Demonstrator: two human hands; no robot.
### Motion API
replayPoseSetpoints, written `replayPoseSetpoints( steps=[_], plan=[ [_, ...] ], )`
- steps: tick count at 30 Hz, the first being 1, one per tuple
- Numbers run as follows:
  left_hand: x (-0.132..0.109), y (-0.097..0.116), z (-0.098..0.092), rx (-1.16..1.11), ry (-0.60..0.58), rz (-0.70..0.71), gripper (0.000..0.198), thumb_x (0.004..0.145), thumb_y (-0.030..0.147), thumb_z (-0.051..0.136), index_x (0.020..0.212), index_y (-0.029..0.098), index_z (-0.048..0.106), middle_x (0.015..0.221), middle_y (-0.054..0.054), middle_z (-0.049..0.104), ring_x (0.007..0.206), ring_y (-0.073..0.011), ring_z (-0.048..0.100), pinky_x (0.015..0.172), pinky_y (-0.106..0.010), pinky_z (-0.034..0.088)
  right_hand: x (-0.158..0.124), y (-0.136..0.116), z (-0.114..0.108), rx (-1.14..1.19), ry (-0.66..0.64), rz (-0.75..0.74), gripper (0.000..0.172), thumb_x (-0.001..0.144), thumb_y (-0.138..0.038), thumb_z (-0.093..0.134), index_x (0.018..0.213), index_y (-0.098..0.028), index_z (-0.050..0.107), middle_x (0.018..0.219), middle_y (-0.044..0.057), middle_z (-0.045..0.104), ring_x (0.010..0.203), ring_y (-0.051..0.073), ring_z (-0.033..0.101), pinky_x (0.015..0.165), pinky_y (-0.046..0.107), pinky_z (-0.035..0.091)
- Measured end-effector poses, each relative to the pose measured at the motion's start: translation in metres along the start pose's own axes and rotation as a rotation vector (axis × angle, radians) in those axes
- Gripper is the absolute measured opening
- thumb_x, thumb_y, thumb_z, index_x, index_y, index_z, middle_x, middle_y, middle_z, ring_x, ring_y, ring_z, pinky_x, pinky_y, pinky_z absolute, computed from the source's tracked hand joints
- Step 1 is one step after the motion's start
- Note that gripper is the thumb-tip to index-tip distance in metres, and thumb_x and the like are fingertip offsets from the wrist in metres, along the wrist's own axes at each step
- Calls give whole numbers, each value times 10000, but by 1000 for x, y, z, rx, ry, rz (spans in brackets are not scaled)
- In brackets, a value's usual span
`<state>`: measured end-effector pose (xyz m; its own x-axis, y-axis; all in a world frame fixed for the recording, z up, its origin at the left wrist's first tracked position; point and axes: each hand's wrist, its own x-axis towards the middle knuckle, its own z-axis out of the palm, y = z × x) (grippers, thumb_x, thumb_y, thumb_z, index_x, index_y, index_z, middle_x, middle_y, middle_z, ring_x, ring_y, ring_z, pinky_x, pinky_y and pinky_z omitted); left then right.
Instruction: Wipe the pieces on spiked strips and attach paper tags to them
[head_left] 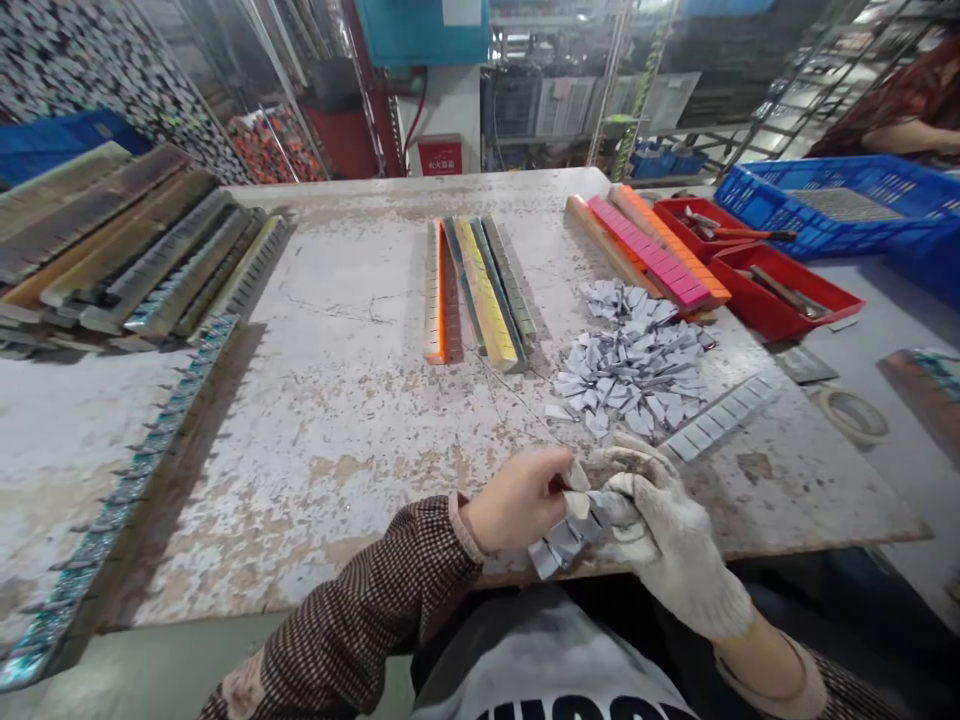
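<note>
My left hand [517, 500], bare with pale coverings on some fingertips, is closed in a pinch at a grey-white strip of small pieces [561, 545] near the table's front edge. From the other side my right hand [664, 535], in a white knitted glove, grips the same strip with curled fingers. Both hands partly hide it. Just beyond them lies a heap of small grey-white folded pieces [634, 360]. To the right of the heap rests a flat grey-white strip with dividing lines [724, 415].
Slotted bars [487, 290] lie mid-table, and pink and orange bars [652, 245] lie farther right. More bars [127, 245] are stacked left, above a long spiked bar [135, 490]. Red bins [780, 325], a blue crate [840, 235] and a tape roll [851, 415] stand right. Another person's arm [911, 135] shows far right.
</note>
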<state>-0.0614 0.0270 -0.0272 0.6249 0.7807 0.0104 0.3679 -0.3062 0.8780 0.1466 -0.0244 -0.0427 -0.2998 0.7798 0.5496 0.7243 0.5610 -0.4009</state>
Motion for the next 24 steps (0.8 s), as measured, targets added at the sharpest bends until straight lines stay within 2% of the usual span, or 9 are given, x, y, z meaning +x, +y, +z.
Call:
replayPoseSetpoints(
  steps=[2, 6, 11, 14, 18, 21, 24],
  plan=[
    [-10, 1, 7, -61, 51, -9, 170, 781, 37, 551, 841, 192, 582, 787, 11, 652, 713, -142, 597, 668, -247, 470, -3, -2, -2, -6, 21, -24, 107, 951, -124, 553, 992, -212, 597, 1239, 127, 666, 1364, 289, 538, 1049, 483, 551],
    [-36, -4, 14, -32, 157, -40, 196, 836, 103, 577, 1005, 197, 609, 951, -46, 697, 852, -194, 648, 768, -313, 524, -12, -2, -7, -224, 17, -83, 88, 910, -151, 654, 954, -205, 600, 1177, 105, 700, 1340, 320, 564, 1151, 590, 436],
    [-69, -13, 24, -25, 151, -38, 261, 929, 395, 685, 1095, 202, 630, 1035, -78, 693, 940, -235, 650, 810, -349, 538, -18, -5, -7, -327, -29, -149, 136, 888, -128, 684, 985, -177, 602, 1142, 106, 703, 1308, 317, 583, 1157, 597, 426],
    [-77, -17, 32, 49, 134, -5, 332, 914, 468, 713, 1097, 204, 631, 1052, -83, 680, 956, -247, 638, 828, -367, 530, -17, -9, -6, -358, -51, -161, 153, 894, -138, 688, 1025, -163, 613, 1139, 112, 703, 1294, 317, 590, 1151, 584, 436],
    [-77, -24, 40, 176, 132, 32, 272, 910, 362, 726, 1092, 199, 607, 1094, -80, 677, 991, -249, 625, 864, -387, 531, -16, -11, -6, -401, -89, -163, 167, 899, -153, 687, 1054, -159, 627, 1121, 108, 706, 1284, 312, 601, 1162, 564, 431],
    [-77, -28, 43, 239, 148, 23, 175, 907, 241, 694, 1046, 202, 594, 1055, -60, 677, 941, -229, 624, 834, -377, 537, -16, -12, -7, -428, -118, -171, 159, 898, -151, 671, 1053, -148, 637, 1109, 114, 710, 1272, 310, 612, 1186, 566, 405],
    [-77, -30, 45, 269, 147, 30, 172, 882, 189, 691, 1018, 208, 589, 1028, -49, 669, 917, -225, 626, 805, -368, 541, -11, -11, -7, -431, -184, -161, 112, 911, -159, 630, 1020, -161, 656, 1111, 107, 713, 1253, 300, 622, 1196, 573, 388]
  ],
)
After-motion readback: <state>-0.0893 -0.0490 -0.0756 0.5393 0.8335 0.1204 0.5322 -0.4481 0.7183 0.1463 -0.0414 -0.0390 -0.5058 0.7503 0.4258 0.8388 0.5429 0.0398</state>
